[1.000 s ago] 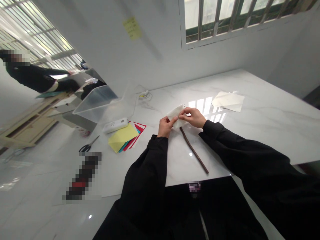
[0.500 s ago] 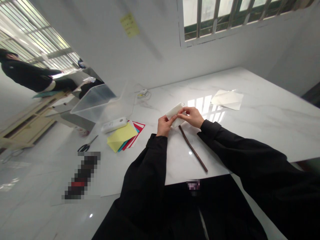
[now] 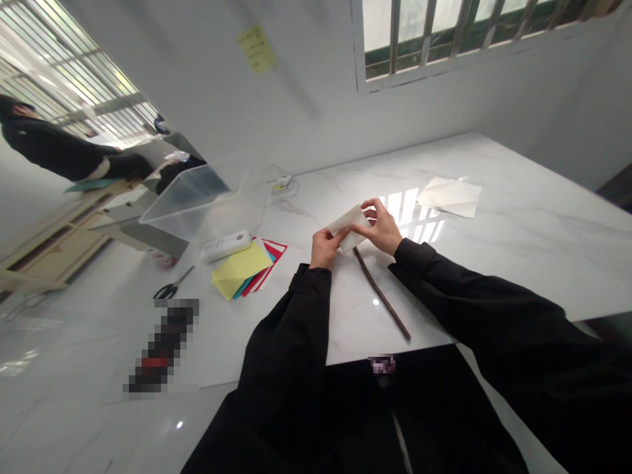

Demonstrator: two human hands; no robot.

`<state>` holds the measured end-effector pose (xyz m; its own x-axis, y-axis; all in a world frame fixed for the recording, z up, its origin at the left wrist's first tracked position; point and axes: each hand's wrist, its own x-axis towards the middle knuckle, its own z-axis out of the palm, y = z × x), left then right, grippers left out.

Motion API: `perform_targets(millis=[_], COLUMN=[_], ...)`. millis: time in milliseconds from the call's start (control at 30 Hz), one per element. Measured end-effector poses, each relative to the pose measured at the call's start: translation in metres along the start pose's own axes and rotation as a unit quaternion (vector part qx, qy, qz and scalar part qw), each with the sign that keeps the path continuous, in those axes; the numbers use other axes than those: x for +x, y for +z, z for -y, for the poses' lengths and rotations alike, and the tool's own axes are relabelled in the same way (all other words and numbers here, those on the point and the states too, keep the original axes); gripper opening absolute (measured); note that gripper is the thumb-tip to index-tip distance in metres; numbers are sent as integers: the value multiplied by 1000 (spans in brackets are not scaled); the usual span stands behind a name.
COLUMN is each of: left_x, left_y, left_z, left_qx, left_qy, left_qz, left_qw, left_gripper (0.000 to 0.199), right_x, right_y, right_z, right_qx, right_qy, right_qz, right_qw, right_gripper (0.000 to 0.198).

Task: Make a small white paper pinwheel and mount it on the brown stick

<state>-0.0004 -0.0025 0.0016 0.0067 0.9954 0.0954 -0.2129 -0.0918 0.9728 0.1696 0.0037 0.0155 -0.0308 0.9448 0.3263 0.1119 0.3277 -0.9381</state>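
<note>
Hands (image 3: 353,237) pinch white paper (image 3: 347,227) above bare tabletop (image 3: 518,250).

A white marble table (image 3: 518,250) stands against a plain white wall (image 3: 306,112). A barred window (image 3: 444,33) sits above the table's far edge, its light reflected on the glossy top. A yellow note (image 3: 257,49) hangs on the wall. The floor (image 3: 74,368) is shiny white.

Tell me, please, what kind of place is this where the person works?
Probably a craft or workshop room. The left hand and right hand hold a folded white paper over a white marble-look table, with coloured paper sheets, scissors and a clear plastic bin nearby.
</note>
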Motion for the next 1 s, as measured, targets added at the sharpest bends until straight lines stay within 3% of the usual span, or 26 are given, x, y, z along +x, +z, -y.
perform_targets(millis=[100,433,1000], left_x=[-1,3,2], left_y=[0,-4,-3], left_z=[-1,6,5], left_qx=[1,20,26], left_qy=[-3,14,-10], left_qz=[-2,6,-10], left_qw=[1000,1000,1000], left_gripper=[60,53,49], right_x=[0,2,2], right_y=[-1,-2,-2], right_z=[-1,-1,-4], right_qx=[-5,-41,-53], right_qy=[-8,-56,-62], right_qz=[20,24,28], right_qw=[1000,997,996], right_gripper=[62,31,27])
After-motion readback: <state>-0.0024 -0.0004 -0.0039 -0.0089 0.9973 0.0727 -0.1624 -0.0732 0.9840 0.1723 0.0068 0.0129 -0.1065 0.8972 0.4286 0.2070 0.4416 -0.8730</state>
